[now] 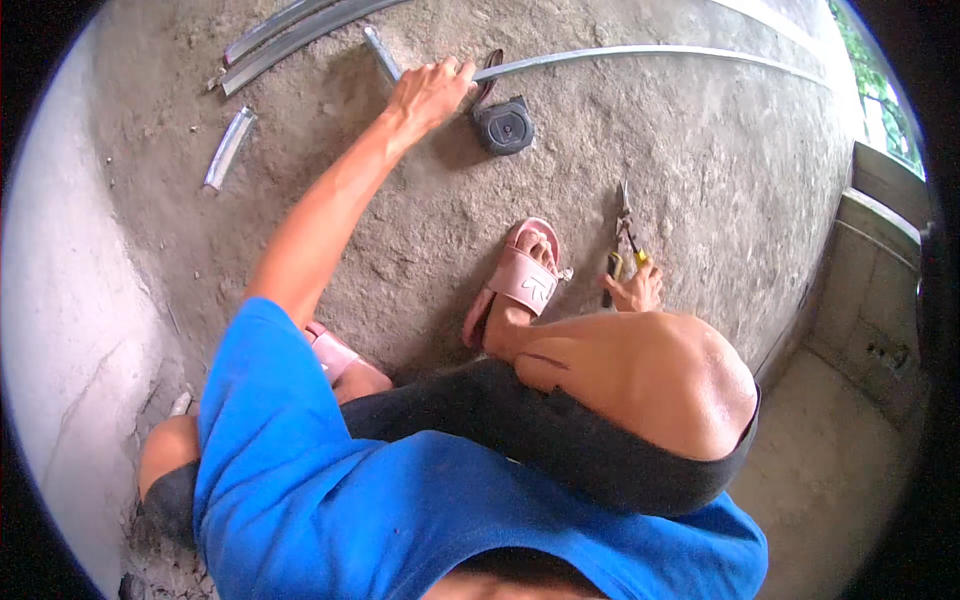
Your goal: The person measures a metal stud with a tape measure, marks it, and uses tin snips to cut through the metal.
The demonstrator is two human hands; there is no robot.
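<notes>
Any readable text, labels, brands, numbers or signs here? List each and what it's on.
No clearly readable text.
Pink sandal, right foot: dark marking on strap, not legible as a word.
Tape measure: face markings too small and blurred to read.
Snips, long metal strip: no legible text.
</notes>
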